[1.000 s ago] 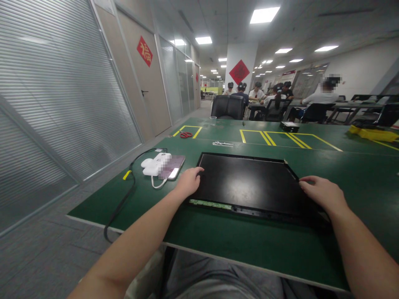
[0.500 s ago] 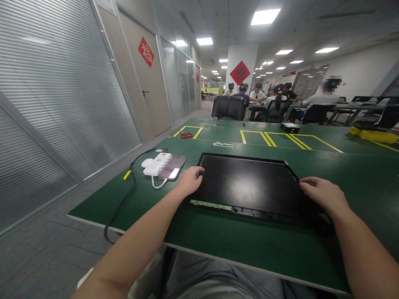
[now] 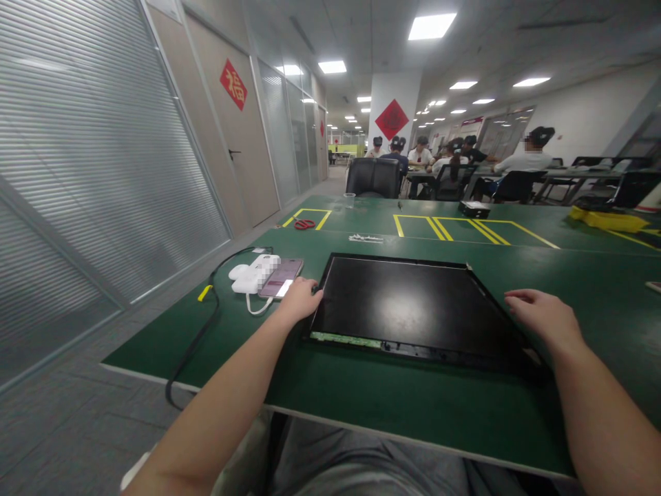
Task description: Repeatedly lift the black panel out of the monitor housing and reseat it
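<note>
A black flat display panel (image 3: 397, 303) lies on the green table in front of me, a strip of green circuit board (image 3: 345, 340) along its near edge. My left hand (image 3: 299, 301) is at the panel's left edge, fingers slightly bent and thumb apart; whether the fingertips still touch the frame is hard to tell. Off the right edge, my right hand (image 3: 544, 317) hovers with fingers loosely extended and nothing in them. Just beyond my left hand lies a phone (image 3: 279, 277), joined by a white cable to a white device (image 3: 253, 274).
Red-handled scissors (image 3: 304, 224), a clear cup (image 3: 349, 200), small white pieces (image 3: 365, 238) and a black box (image 3: 474, 209) are farther back on the table (image 3: 413, 413). A black cable (image 3: 199, 337) runs over the left edge. Several people sit at tables beyond.
My right hand has come away from the panel's right edge. My left hand has shifted left, its fingers no longer reaching over the frame. The panel stays flat on the table.
</note>
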Available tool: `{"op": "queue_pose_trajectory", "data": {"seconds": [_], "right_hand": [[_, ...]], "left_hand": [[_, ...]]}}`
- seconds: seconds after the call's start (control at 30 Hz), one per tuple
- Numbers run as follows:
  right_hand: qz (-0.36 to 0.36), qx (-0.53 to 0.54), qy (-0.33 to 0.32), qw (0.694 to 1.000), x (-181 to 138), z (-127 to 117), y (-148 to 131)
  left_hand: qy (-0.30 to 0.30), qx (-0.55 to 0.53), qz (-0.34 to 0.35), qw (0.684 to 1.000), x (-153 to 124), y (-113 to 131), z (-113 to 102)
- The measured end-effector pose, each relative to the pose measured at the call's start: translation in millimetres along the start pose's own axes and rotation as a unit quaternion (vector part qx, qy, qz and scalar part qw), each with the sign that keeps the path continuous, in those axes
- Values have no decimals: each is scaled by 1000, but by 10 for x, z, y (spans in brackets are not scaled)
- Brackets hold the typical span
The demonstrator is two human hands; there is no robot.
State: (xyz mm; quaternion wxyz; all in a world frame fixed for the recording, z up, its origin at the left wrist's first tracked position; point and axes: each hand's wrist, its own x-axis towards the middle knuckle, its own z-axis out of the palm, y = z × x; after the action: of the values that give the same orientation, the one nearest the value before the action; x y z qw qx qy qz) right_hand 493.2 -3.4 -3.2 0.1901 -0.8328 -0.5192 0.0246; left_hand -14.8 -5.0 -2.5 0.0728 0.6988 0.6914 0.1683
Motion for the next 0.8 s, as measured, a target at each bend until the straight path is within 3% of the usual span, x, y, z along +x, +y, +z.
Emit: {"op": "queue_pose_trajectory", "data": {"seconds": [0.33,0.6,0.7,0.8], "right_hand": [[9,-19,-112,994,82,114,-12],[-20,-23,-104,994,116,258,15],[-21,-29,-111,993,100,242,1],[-18,-45,-117,992,89,203,-13]], "left_hand": [[-24,26,5,999,21,-5,60],[-17,-12,36,999,76,-36,78],[-5,-64,27,998,63,-4,21],[16,-187,-5,982,31,29,-17]]}}
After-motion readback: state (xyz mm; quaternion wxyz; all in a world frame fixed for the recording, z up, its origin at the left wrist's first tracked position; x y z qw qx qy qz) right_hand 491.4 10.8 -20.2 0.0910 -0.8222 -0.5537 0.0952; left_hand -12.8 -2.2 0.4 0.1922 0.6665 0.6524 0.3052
